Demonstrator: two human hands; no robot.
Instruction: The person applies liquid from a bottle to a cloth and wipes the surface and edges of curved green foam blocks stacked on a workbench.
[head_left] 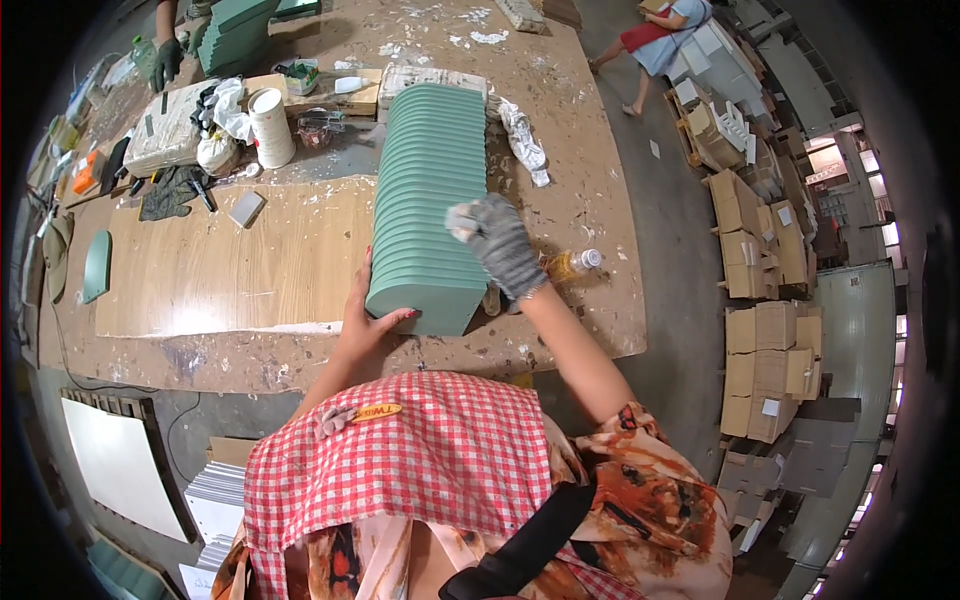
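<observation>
A long row of green panels (430,190) with rounded tops stands packed face to face on the worktable. My bare left hand (368,322) braces its near left corner, thumb across the front panel and the other fingers stretched along the side. At the right side of the row is my right hand (505,250) in a grey knit glove, slightly blurred. Its fingers are closed on a small whitish wad (462,222), held against or just over the panel edges; whether it touches cannot be told. A bottle of amber liquid (572,264) lies by my right wrist.
A wooden board (230,270) covers the left part of the worktable (590,180). A white cup stack (270,130), a dark glove (175,192), a grey block (247,209) and a white rag (522,142) lie around. Another person's gloved hand (166,65) is far left; cartons (765,370) stand right.
</observation>
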